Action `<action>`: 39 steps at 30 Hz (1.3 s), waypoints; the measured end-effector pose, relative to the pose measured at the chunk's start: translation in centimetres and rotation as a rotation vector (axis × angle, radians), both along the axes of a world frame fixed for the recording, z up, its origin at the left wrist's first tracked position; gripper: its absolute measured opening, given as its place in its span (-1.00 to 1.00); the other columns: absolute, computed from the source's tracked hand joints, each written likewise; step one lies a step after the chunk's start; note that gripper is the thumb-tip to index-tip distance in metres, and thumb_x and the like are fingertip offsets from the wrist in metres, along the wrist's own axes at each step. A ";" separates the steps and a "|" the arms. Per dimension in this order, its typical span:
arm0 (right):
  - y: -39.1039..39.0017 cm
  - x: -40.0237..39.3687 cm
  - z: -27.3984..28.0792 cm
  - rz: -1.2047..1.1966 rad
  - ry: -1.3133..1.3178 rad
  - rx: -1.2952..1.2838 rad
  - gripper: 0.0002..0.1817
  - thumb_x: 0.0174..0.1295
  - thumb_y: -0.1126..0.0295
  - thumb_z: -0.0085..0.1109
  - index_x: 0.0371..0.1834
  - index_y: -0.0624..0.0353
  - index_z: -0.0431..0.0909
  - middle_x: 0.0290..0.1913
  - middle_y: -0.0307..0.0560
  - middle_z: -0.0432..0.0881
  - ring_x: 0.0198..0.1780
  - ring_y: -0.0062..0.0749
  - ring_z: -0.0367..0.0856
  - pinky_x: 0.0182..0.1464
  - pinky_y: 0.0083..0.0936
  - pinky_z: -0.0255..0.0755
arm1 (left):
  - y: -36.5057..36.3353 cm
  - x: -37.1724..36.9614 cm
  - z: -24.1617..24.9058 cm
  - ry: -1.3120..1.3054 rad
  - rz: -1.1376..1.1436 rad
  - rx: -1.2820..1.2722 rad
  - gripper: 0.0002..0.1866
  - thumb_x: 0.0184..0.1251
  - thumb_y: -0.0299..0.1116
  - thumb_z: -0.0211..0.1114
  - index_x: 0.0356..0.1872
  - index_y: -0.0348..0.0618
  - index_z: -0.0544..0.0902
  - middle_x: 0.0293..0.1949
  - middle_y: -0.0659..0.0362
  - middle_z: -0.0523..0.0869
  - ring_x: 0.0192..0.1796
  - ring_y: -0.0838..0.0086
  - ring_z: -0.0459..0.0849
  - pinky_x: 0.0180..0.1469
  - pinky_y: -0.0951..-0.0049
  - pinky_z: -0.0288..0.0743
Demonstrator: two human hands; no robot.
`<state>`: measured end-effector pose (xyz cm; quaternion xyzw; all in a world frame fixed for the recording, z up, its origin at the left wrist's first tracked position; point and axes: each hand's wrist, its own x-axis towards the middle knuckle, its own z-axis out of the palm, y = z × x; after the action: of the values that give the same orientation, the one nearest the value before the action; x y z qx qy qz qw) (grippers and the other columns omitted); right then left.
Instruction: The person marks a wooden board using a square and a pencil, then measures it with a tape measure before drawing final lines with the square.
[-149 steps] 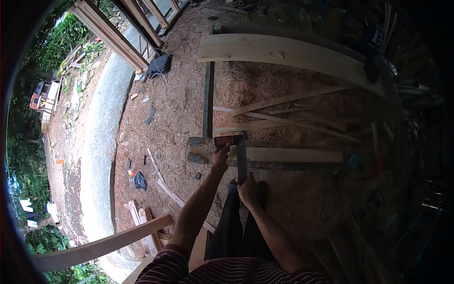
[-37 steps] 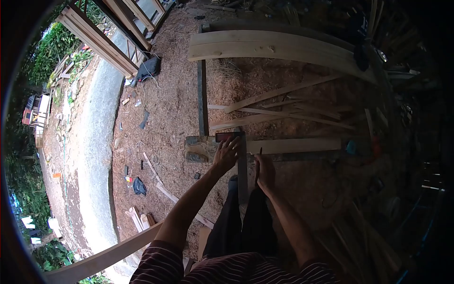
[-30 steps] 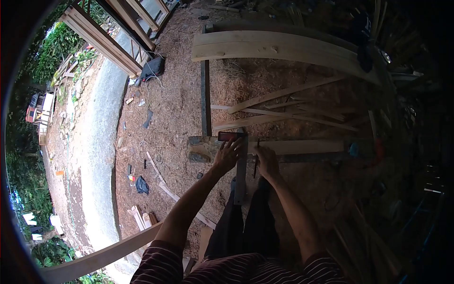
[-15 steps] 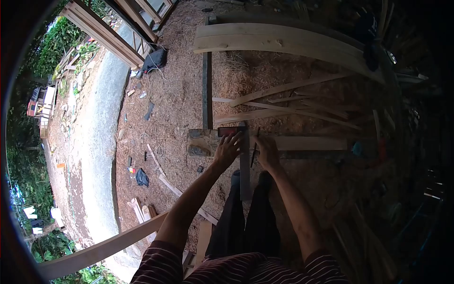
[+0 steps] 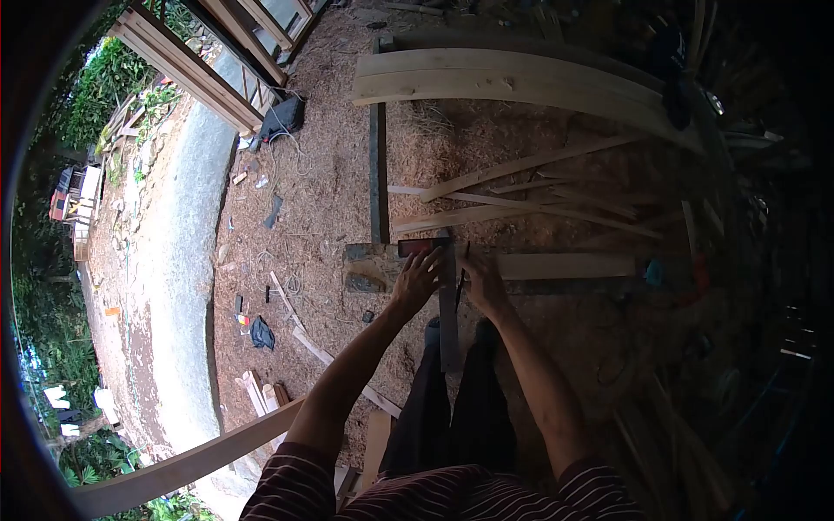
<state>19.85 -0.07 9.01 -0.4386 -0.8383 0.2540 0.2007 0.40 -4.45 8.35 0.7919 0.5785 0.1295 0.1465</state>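
1. Sawdust-covered ground point(image 5: 321, 200) formed the work area as I watched from the head view, with a concrete path point(image 5: 178, 260) along its left edge and greenery beyond.
2. Workpiece: a narrow plank point(image 5: 565, 265) lay crosswise in front of the person's legs, its left end on a dark block point(image 5: 369, 267); I judged the block was there to keep it off the ground.
3. Try square point(image 5: 447, 304): its red-black stock point(image 5: 423, 247) sat against the plank's far edge and the metal blade ran back toward the legs, a placement I took to give a true line across the plank.
4. Left hand point(image 5: 417, 280): fingers spread and pressed flat on the stock and blade, apparently pinning the square in place.
5. Right hand point(image 5: 479, 282): pinched a thin dark pencil point(image 5: 462, 276), its tip at the blade's right edge on the plank.
6. Stock beyond: two wide boards point(image 5: 512, 82) at the far edge, thin offcut strips point(image 5: 521, 204) between them and the plank, and a dark upright beam point(image 5: 379, 174) lying lengthwise.
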 end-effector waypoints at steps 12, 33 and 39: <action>0.0 -0.4 0.2 0.037 0.028 0.010 -0.36 -0.13 0.66 0.30 0.16 0.18 0.51 0.00 0.06 0.54 0.17 -0.03 0.43 0.32 -0.12 0.19 | 0.5 0.3 1.0 0.067 0.006 -0.041 -0.52 0.22 -0.14 0.32 0.18 0.03 0.55 0.38 0.12 0.33 0.36 0.16 0.33 0.36 -0.05 0.19; 0.3 -0.6 1.2 0.050 0.048 0.051 -0.41 -0.14 0.68 0.30 0.10 0.23 0.54 -0.16 0.03 0.53 0.04 -0.06 0.46 0.15 -0.16 0.30 | 0.7 0.0 0.9 0.028 0.005 -0.078 -0.52 0.16 -0.21 0.36 0.14 -0.02 0.57 0.35 0.15 0.37 0.36 0.22 0.32 0.39 0.03 0.17; 0.4 -0.4 1.2 0.064 0.077 -0.015 -0.40 -0.15 0.70 0.30 0.11 0.25 0.53 -0.14 0.05 0.55 0.07 -0.04 0.47 0.16 -0.15 0.30 | 0.6 0.1 1.1 -0.041 0.023 -0.076 -0.51 0.15 -0.21 0.37 0.15 0.02 0.57 0.34 0.15 0.38 0.34 0.21 0.35 0.39 0.06 0.20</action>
<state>19.49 0.34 10.22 -0.4028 -0.8418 0.2832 0.2212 0.54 -3.81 9.41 0.7762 0.5889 0.1251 0.1869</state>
